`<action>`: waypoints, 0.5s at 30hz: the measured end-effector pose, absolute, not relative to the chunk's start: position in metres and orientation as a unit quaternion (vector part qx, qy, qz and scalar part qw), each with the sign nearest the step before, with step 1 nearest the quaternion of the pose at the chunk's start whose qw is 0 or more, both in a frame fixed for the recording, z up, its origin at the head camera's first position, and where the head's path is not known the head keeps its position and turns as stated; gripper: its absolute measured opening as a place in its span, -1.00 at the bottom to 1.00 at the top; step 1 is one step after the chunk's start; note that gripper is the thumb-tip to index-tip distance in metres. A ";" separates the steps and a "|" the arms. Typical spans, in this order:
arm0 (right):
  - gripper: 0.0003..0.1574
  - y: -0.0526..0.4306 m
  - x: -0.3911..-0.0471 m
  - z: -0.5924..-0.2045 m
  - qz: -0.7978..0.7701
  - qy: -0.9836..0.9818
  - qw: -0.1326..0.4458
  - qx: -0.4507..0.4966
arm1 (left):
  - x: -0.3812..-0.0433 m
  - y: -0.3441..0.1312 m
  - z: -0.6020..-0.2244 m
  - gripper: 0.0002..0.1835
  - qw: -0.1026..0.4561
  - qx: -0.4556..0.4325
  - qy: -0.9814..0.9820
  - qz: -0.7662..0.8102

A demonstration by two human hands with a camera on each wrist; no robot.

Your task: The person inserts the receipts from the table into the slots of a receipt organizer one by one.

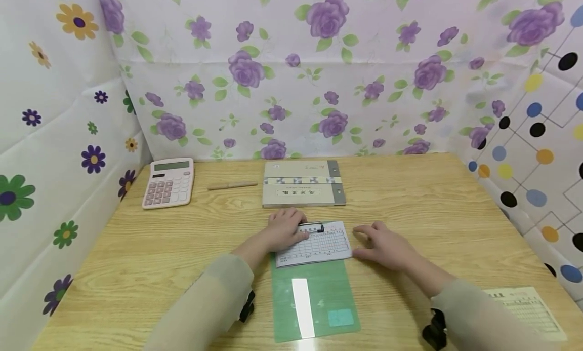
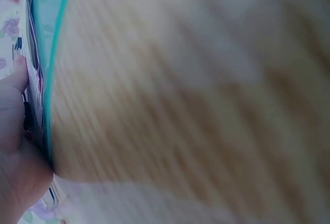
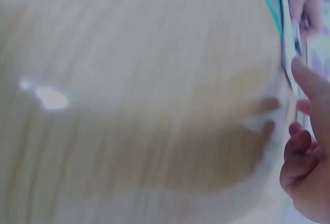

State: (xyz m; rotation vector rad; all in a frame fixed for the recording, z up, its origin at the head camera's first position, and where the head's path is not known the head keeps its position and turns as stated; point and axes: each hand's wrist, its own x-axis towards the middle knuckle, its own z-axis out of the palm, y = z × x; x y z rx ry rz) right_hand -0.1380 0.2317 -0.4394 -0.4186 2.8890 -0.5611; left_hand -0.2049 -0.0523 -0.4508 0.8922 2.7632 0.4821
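Note:
On the table lies a green translucent clip folder (image 1: 309, 295) with a metal and black clip (image 1: 314, 228) near its top edge. White printed forms (image 1: 314, 247) lie as a stack over its upper part. My left hand (image 1: 284, 230) grips the folder's upper left beside the clip, thumb over the forms and fingers curved at the top edge. In the left wrist view the palm sits against the folder's side. My right hand (image 1: 384, 244) is at the right edge of the forms, fingers spread and slightly bent, thumb tip right at the paper's edge.
Behind the hands lies a beige account book (image 1: 300, 184) with a patterned band. A wooden-coloured pen (image 1: 232, 185) and a pink calculator (image 1: 169, 184) are to its left. A yellow printed form (image 1: 528, 310) lies at the front right, partly under the right sleeve. Patterned cloth walls surround the table.

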 end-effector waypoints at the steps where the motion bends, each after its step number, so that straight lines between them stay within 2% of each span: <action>1: -0.20 0.242 -0.138 -0.437 -0.189 0.966 0.086 -0.153 | -0.205 -0.053 -0.451 -0.60 0.098 0.300 0.935 0.162; 6: -0.19 0.298 -0.134 -0.429 -0.185 0.957 0.097 -0.200 | -0.203 -0.053 -0.452 -0.59 0.101 0.296 0.937 0.159; 15: -0.20 0.384 -0.113 -0.429 -0.170 0.962 0.107 -0.185 | -0.202 -0.053 -0.453 -0.58 0.097 0.299 0.937 0.155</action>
